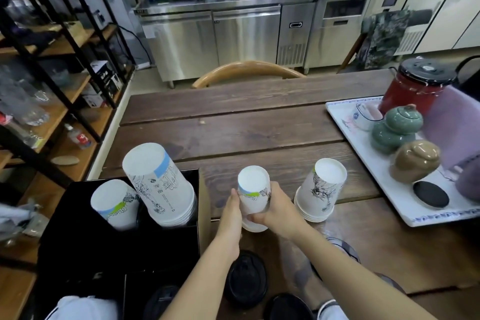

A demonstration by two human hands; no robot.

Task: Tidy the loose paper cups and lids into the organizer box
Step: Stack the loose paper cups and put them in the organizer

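A small stack of upside-down white paper cups (253, 189) stands on the wooden table near the front. My left hand (231, 218) presses its left side and my right hand (279, 209) wraps its right side and base. Another upside-down cup stack (320, 191) stands just to the right, untouched. The black organizer box (104, 247) sits at the left; its back compartments hold a tall tilted cup stack (161, 184) and a shorter one (115, 205). Black lids (245, 280) lie on the table under my forearms, and another black lid (288, 306) lies at the bottom edge.
A white tray (405, 213) at the right carries a red kettle (413, 86), green and brown ceramic jars, a small bowl and a black coaster. A wooden chair back (246, 70) stands beyond the table. Metal shelving runs along the left.
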